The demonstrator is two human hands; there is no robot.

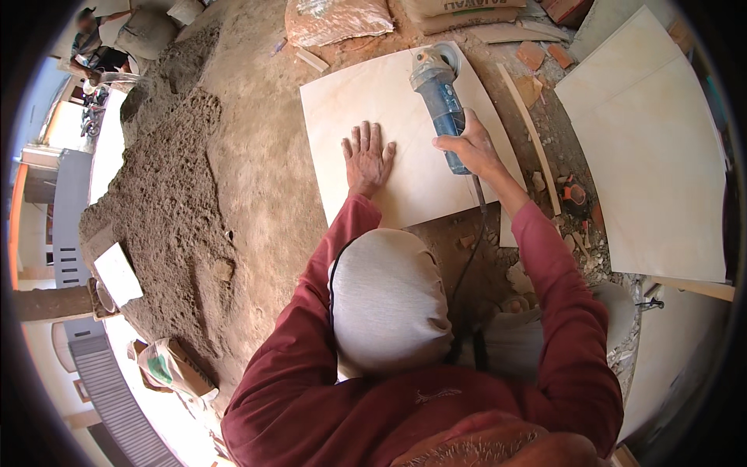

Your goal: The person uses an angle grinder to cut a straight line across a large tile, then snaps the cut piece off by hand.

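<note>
- Tile (405, 109), large, flat, four-sided and pale cream, lies slightly turned on the brown earthen floor (264, 156), in the upper middle of the frame.
- The bare left hand (368, 165) lies palm down on the left half of the tile, its straight fingers (365, 136) slightly spread and pointing to the top of the frame.
- The bare right hand (475, 148) is wrapped around the rear of a blue angle grinder (445, 105) with a silvery metal head. Its thumb crosses the casing; the other fingers are partly hidden, but they close around the body.
- The grinder is over the right half of the tile, its round grey disc (448, 56) by the tile's upper edge; whether the disc touches the surface, I cannot tell.
- A thin dark power cord (483, 214) runs from the grinder toward the bottom of the frame.
- A long, narrow strip of pale wood (533, 140) lies just right of the tile, with an orange and black tape measure (574, 194) beside its lower end.
- Large pale cream panels (650, 156) fill the right of the frame.
- Two bulky sacks, one whitish (338, 22) and one brown (459, 17), sit at the top of the frame.
- A coarse grey-brown heap (171, 202) spreads across the left of the frame.
</note>
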